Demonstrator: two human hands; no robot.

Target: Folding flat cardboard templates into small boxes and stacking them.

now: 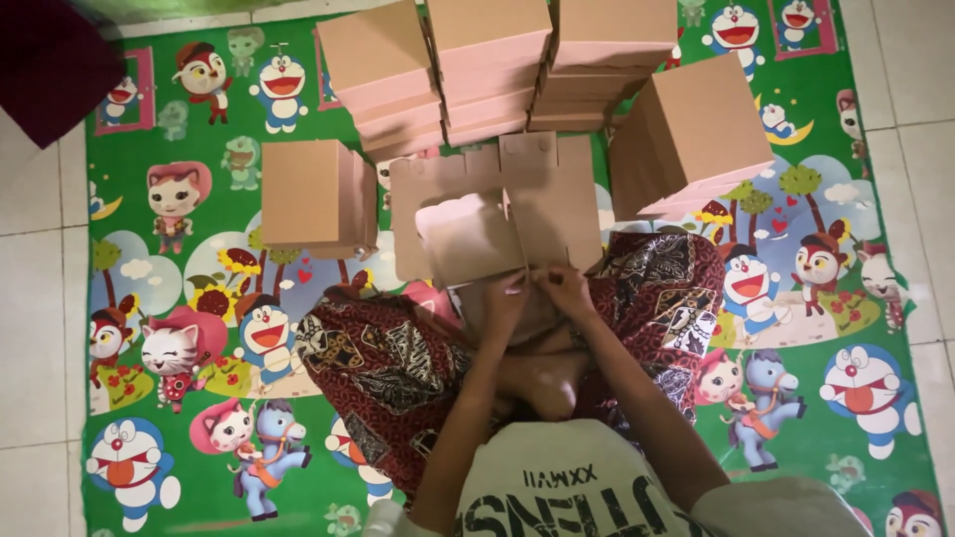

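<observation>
Head view: at frame centre, the left hand and right hand pinch together on the near edge of a flat cardboard box blank. Folding squarely along the creases should match the folded boxes stacked above.

Two hands, the left hand and the right hand, met at one flat, unfolded cardboard blank in the middle of the frame. Three stacks of folded brown boxes stood along the top. Two separate box piles stood apart: one left of centre, one at the upper right. One cartoon-printed green mat lay beneath everything.
</observation>
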